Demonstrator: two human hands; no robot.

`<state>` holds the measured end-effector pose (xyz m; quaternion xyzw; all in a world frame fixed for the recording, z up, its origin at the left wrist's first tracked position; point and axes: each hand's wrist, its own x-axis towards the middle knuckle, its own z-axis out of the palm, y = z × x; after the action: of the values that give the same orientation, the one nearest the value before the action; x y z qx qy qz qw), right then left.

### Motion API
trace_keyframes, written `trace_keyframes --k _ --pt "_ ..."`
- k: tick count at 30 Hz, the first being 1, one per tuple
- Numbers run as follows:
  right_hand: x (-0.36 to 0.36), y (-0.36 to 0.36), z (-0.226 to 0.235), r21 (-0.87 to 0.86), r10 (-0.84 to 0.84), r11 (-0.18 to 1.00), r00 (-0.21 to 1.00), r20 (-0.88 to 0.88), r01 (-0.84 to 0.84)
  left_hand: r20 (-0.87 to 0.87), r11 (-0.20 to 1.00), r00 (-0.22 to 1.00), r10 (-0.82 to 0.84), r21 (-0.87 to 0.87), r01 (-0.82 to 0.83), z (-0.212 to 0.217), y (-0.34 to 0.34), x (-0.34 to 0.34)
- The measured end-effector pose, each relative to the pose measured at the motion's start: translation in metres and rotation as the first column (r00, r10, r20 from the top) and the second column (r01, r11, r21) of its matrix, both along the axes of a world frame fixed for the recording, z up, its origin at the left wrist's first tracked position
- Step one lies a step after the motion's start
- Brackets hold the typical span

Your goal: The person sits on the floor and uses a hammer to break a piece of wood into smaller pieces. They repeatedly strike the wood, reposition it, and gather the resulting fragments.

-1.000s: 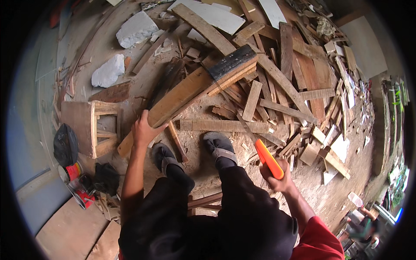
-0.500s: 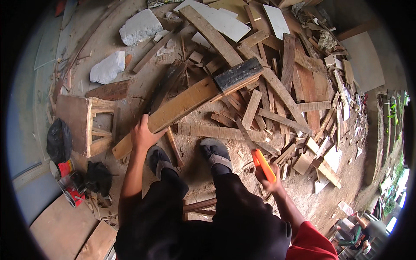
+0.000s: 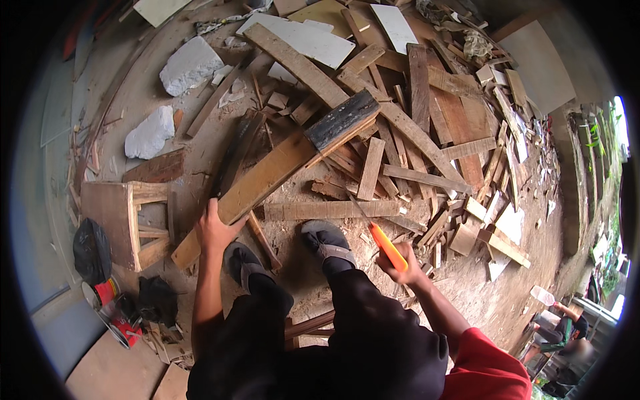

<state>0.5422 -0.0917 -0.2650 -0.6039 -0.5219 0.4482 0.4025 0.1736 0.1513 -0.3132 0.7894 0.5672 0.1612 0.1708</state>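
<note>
A long wooden board [image 3: 263,180] with a black-coated far end lies slanting across the wood pile. My left hand [image 3: 217,232] grips its near part, thumb spread along the edge. In my right hand [image 3: 405,267] is the orange handle of a handsaw [image 3: 389,247], fingers wrapped round it. The saw's thin dark blade points up and left to the board, near where the black coating meets bare wood. How deep the blade sits there I cannot make out. My sandalled feet [image 3: 325,241] stand just below the board.
Loose planks and offcuts [image 3: 427,147] are heaped ahead and to the right. Two white chunks [image 3: 150,133] lie at the left. Beside my left arm are a wooden stool [image 3: 110,223], a black bag [image 3: 92,250] and red cans [image 3: 125,330]. Another person [image 3: 567,333] is at the lower right.
The view has shifted, moving the board leftward in the picture. My right hand and the saw have moved a little toward the board. My left hand keeps its hold.
</note>
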Motion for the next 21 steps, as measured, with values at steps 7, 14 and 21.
trace_keyframes --k 7,14,21 --pt "-0.005 -0.006 0.030 0.123 -0.125 0.985 0.992 0.006 0.124 -0.059 0.996 0.998 -0.001 0.090 0.006 -0.008 -0.001 0.000" --pt "0.007 0.024 0.038 0.179 -0.217 0.958 0.975 -0.052 0.223 -0.091 0.999 0.996 -0.002 0.054 0.007 -0.005 -0.002 0.001" --pt "0.002 0.017 0.021 0.158 -0.185 0.967 0.978 -0.100 0.199 -0.071 0.992 0.997 -0.015 0.127 0.024 -0.011 -0.007 0.001"
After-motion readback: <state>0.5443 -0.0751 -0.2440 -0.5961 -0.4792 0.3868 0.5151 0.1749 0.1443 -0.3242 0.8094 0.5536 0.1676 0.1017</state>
